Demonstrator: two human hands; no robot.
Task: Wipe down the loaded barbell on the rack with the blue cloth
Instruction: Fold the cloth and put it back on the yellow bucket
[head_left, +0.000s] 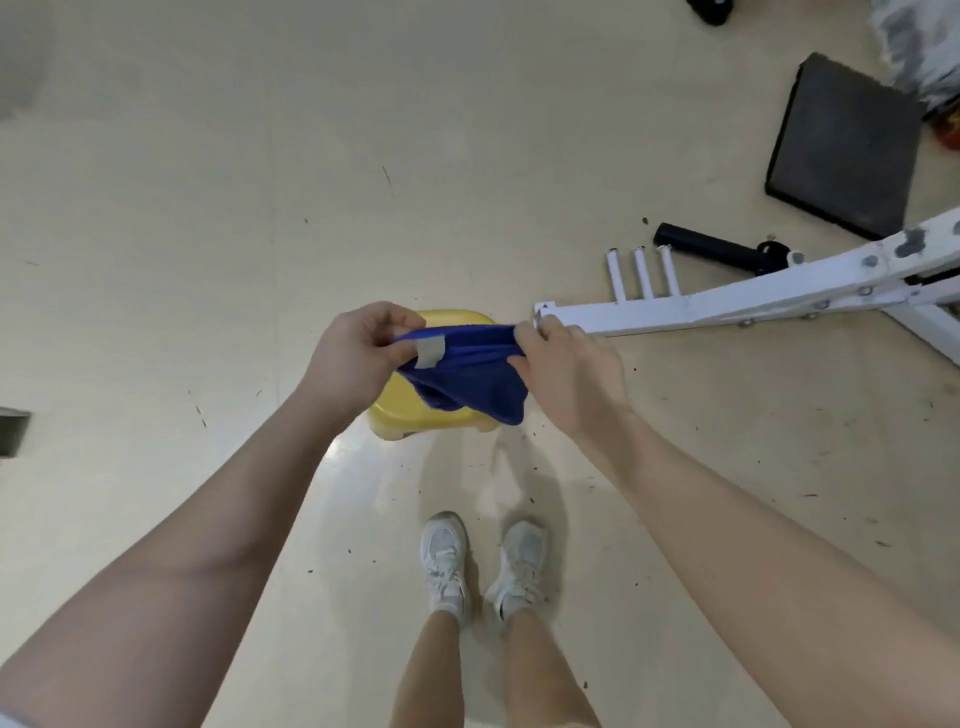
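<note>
Blue terry cloth stretched between two hands, that's basically the whole scene right now. Going left to right: the left hand (358, 348) has its fingers and thumb pinched on one end of the blue cloth (467, 374), right by a pale label (430, 352) sewn at that edge, and the right hand (566, 371) has its fingers curled round the other end. The top edge is pulled fairly taut, so the cloth's long axis runs side to side across the person's body, with the rest sagging down toward their white sneakers (444, 561). It's held in the air above a yellow stool (410, 415) sitting on the floor. My read — this is still prep, spreading or folding the cloth before any wiping. No loaded barbell in sight; only a white frame (727, 301) of some gym rig off to the right, plus a black pad (847, 145) behind it. Next move probably means looking up, finding the bar, and bunching the cloth into one hand.
</note>
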